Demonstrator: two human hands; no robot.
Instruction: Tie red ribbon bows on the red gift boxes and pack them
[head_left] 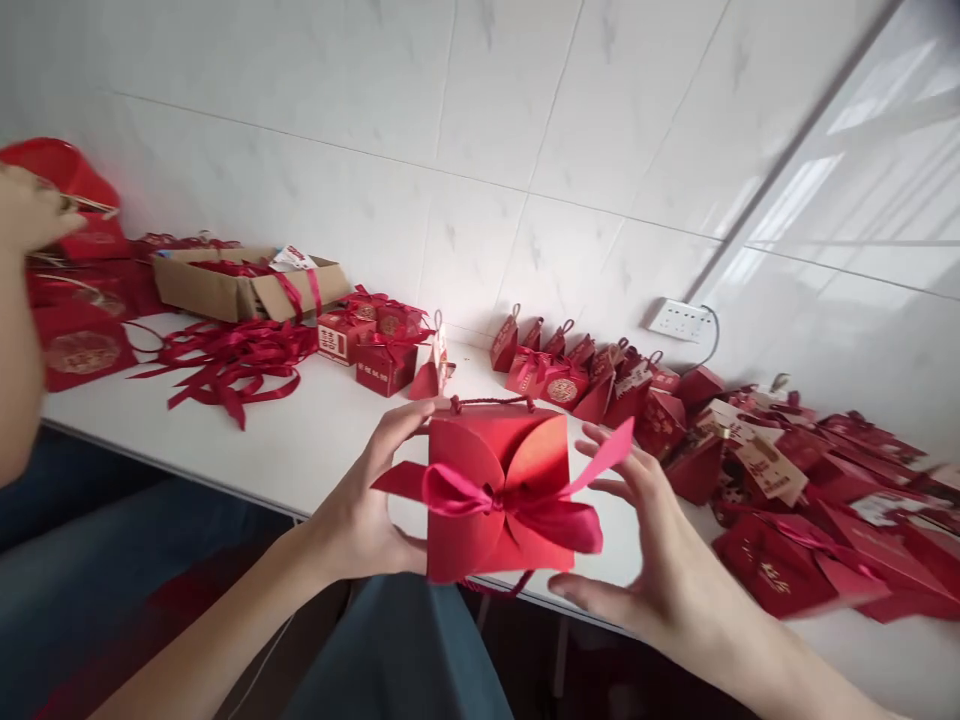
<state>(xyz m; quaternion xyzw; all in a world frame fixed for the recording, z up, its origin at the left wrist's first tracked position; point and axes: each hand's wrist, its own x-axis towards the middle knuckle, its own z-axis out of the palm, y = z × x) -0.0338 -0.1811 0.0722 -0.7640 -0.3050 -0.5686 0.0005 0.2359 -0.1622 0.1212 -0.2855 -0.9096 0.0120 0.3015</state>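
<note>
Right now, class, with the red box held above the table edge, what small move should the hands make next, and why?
Probably the right hand should tidy the ribbon bow: the left hand already has a grip on the red gift box, while one ribbon tail sticks up askew.

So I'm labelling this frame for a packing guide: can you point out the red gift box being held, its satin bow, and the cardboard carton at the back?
red gift box (525,455): head view, upper right flap.
satin bow (491,502): head view, centre knot.
cardboard carton (199,288): head view, front wall.
</note>
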